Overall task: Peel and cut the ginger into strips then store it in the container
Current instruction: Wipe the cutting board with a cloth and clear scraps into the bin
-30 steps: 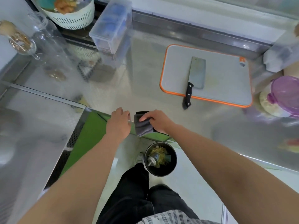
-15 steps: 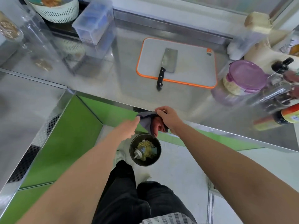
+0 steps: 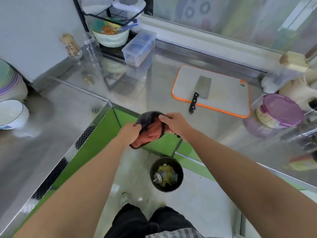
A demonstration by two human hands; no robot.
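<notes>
Gripping one cloth (image 3: 151, 133) between them, the left hand (image 3: 131, 130) and the right hand (image 3: 174, 123) are each pinching an edge, fingers curled round fabric that is showing a grey face and a reddish one. One black bin (image 3: 166, 174) is sitting on the floor below. Beyond the hands, one cleaver (image 3: 202, 87) is lying on one orange-rimmed cutting board (image 3: 228, 95). Just right of it, one purple-lidded container (image 3: 281, 109) is holding pale shreds on the steel counter (image 3: 154, 86).

bright daylight, counter glare (edges blurred)
</notes>
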